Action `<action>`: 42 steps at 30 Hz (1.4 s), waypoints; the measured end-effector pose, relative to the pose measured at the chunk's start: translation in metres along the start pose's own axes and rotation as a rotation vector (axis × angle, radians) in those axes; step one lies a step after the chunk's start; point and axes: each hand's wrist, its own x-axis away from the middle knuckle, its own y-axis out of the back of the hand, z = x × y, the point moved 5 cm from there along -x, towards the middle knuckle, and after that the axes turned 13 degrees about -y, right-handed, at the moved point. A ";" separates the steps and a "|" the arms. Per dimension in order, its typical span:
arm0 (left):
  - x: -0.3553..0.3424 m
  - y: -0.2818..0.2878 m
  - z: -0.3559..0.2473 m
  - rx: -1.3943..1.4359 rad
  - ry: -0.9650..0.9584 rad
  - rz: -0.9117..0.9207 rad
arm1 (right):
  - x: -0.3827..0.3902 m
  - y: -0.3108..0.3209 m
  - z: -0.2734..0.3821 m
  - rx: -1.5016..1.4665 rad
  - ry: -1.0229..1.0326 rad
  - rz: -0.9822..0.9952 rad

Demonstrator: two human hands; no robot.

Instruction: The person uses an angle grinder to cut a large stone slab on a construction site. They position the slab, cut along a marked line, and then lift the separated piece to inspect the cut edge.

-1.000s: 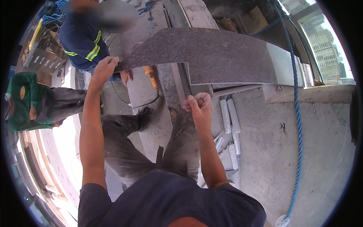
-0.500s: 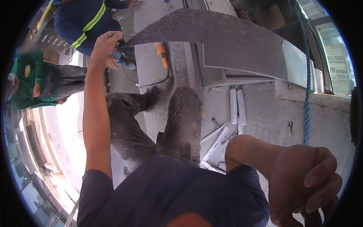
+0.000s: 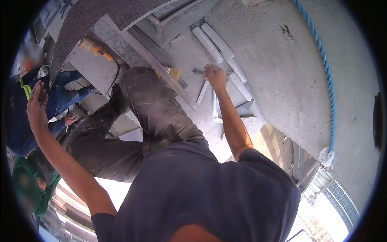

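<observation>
My left hand [image 3: 37, 105] is raised at the far left, fingers stretched out and holding nothing. It appears in front of a co-worker's dark sleeve and below the dark speckled slab [image 3: 86, 20]; I cannot tell whether it touches either. My right hand [image 3: 216, 76] reaches down among white and silver foil tubes [image 3: 207, 45], its fingers curled. A short dark metal piece [image 3: 198, 72] pokes out beside the fingertips; whatever lies inside the grip is hidden. Another silver foil tube [image 3: 240, 86] lies just beside the wrist.
An orange power tool [image 3: 94, 49] with a black cord rests beyond my knees. A wide brush [image 3: 173, 75] lies by a long narrow strip [image 3: 149, 56]. A blue rope [image 3: 322, 52] hangs at right. Two co-workers, one in a reflective-striped jacket [image 3: 26, 89], one in green [image 3: 26, 181], are at left.
My view has swung to the right. My left hand has come off the slab's tip and opened. My right hand has moved from the lower right to the foil tubes.
</observation>
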 end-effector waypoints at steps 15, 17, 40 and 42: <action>-0.057 -0.050 -0.029 -0.001 -0.259 0.126 | 0.032 0.005 -0.247 0.332 -0.507 -0.476; -0.057 -0.029 -0.037 0.044 -0.214 0.062 | 0.033 -0.008 -0.231 0.372 -0.513 -0.437; 0.013 -0.019 -0.083 0.209 -0.211 -0.244 | 0.124 -0.077 0.202 -0.088 0.854 -0.025; 0.010 -0.009 -0.055 -0.013 -0.205 -0.179 | 0.142 -0.082 0.240 -0.154 0.946 0.001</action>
